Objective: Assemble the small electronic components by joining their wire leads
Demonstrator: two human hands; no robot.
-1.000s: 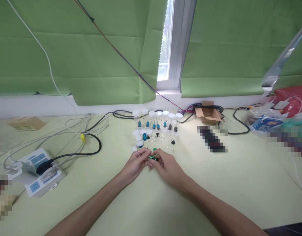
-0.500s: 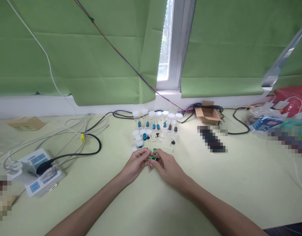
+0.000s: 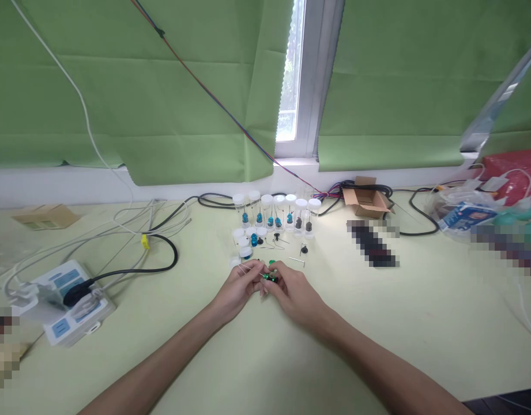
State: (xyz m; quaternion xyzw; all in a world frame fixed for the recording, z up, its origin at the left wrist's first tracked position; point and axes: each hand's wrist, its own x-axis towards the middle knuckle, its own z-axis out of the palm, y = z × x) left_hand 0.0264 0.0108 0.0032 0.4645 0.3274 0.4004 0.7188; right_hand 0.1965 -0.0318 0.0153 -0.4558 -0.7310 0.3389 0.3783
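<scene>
**Inspector:** State the condition of the hands.

**Recorder:** Left hand (image 3: 241,282): thumb and fingers pinched together around a thin metal shaft (image 3: 262,275). Right hand (image 3: 295,288): fingertips closed on a small green-and-black piece (image 3: 270,278).

**Inspector:** Position of that piece?

**Recorder:** Between the two hands, over the table (image 3: 334,357), near the front of the capped tubes (image 3: 267,214). The shaft meets its green end; whether it is seated inside, I cannot tell.

**Inspector:** Items adjacent?

**Recorder:** An L-shaped rod (image 3: 297,261) and a black knob (image 3: 304,249), lying beyond the right hand. The upright tubes have white caps and contain blue or dark parts.

**Inspector:** Markings?

**Recorder:** Yellow cable tag (image 3: 145,242): too small to read. Blue-and-white packet (image 3: 467,218), far right: printed, wording illegible. Power strip (image 3: 75,329), left: blue panels, lettering unresolved. Dark object (image 3: 371,244), right of the tubes: pixelated, unidentifiable.
</scene>
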